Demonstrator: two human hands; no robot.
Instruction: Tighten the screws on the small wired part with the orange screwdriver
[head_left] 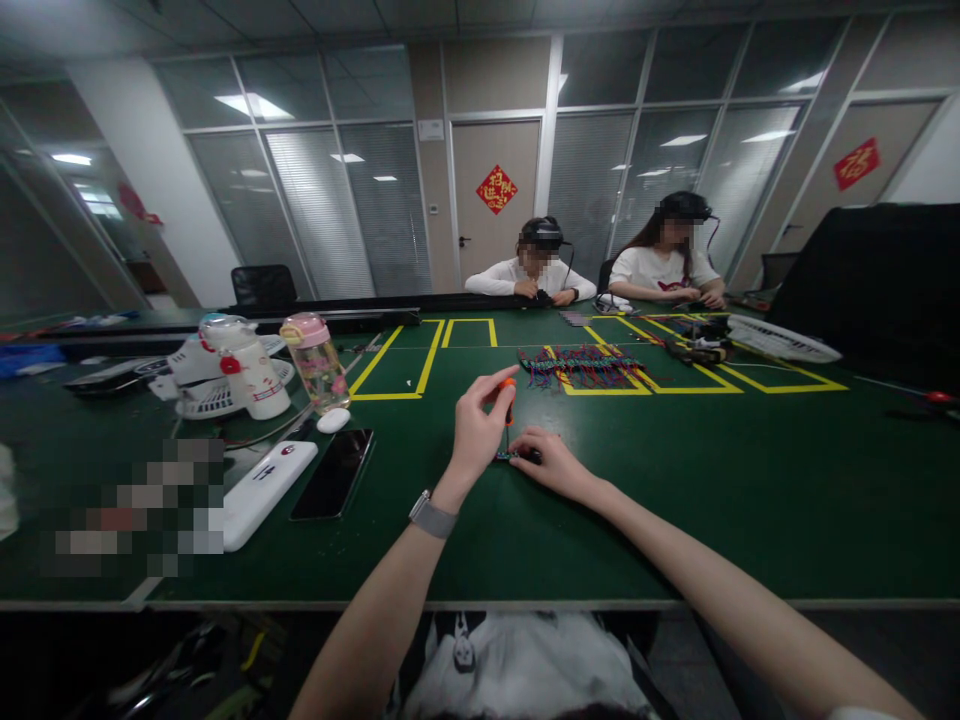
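green table [750,480], glass-walled room [382,200], left grip [478,418] pinching screwdriver [509,392], right grip [553,462] pinching small board [503,456]

The tabletop [750,500] is deep green, marked with bright yellow tape outlines [390,397]. The screwdriver [510,400] has an orange and black handle. The wire bundle [585,368] mixes red, blue and purple. The smartphone [334,475] is glossy black; the oblong case [270,495] is white with small red and black marks. The clear bottle [321,370] has a pink lid and pink motifs, the opaque bottle [259,380] is white with red details, and the wristwatch [433,513] is silver-grey. Gold characters pattern the red diamond-shaped door sign [496,190]
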